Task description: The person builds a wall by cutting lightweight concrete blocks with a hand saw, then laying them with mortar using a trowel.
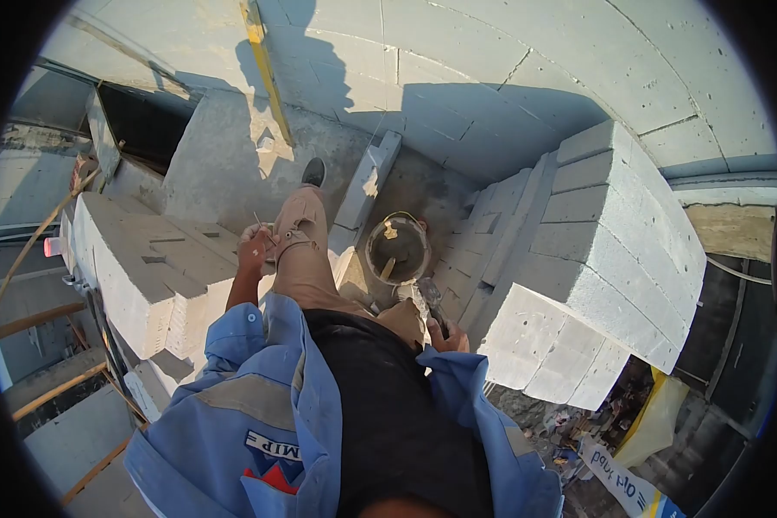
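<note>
close below my camera, a blue jacket (233,432) hangs open over a black shirt (380,406). just past its right cuff, i see the right hand (447,338) wrapped around the dark end of a grey, crusted tool (430,298), so that grip is clamped on the tool. the tool sits just beside the right thigh, on the near side of a bucket (368,252). i judge it stiff and hard to break, light enough for one hand, though the crust may add weight; a damp handle could turn in the palm, so i would take hold of the dark end, fingers fully round it, and stay off the caked part.

farther out, the left hand (253,246) is beside the trouser leg (306,272), its fingers bent near a thin strand (262,223); i cannot tell whether they are closed on it. the bucket stands on the floor with grey mix (408,250) inside and a short pale stick (388,268) leaning in it. pale blocks (129,259) rise on the left, and a taller block stack (570,207) on the right. beyond, a yellow bar (269,82) stands near the wall (466,52), where a person's shadow falls.
</note>
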`<state>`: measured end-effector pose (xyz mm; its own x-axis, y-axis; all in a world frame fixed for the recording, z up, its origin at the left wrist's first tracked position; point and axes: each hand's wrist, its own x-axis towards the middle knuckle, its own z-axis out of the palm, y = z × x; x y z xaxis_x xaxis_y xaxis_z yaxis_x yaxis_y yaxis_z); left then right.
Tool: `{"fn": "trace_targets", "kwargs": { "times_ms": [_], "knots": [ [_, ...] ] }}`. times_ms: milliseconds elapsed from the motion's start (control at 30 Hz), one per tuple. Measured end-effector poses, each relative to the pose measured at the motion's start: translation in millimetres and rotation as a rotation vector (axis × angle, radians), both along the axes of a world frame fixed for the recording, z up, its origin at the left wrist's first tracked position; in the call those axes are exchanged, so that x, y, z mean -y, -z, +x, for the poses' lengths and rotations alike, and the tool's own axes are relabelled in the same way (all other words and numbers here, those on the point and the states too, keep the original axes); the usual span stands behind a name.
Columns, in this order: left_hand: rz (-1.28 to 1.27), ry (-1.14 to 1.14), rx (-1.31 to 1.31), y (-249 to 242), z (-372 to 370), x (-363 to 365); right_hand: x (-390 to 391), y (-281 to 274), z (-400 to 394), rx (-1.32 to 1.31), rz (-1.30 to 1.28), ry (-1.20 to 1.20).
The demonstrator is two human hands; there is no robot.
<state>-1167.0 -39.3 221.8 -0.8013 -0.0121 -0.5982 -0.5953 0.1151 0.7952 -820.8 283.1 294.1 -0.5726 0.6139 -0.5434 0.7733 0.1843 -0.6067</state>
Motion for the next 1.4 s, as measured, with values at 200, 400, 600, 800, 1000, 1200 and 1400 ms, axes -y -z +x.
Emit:
{"fn": "trace_targets", "kwargs": {
  "times_ms": [200,400,600,800,1000,1200,1400],
  "knots": [
    [-0.030,0.171,0.079,114.0,-154.0,-47.9,25.8,100.8,-93.5,0.308,-0.133,0.117],
    [0.289,0.622,0.512,360.5,-305.3,-139.4,9.3,201.5,-208.4,0.554,-0.076,0.065],
    [0.478,0.777,0.582,487.9,-337.4,-287.4,-53.9,349.2,-291.1,0.103,0.273,0.059],
    [0.534,0.829,0.470,518.9,-333.3,-345.9,-135.6,470.7,-366.9,0.090,0.249,-0.007],
    [0.543,0.689,0.552,526.2,-318.0,-363.3,-157.3,525.8,-423.6,-0.234,0.168,0.082],
    [0.558,0.486,0.623,518.3,-298.7,-375.8,-150.2,561.2,-419.5,-0.311,0.195,0.011],
    [0.482,0.469,0.588,514.8,-299.2,-375.1,-150.4,567.1,-414.6,-0.485,0.260,-0.168]
  ]
}}
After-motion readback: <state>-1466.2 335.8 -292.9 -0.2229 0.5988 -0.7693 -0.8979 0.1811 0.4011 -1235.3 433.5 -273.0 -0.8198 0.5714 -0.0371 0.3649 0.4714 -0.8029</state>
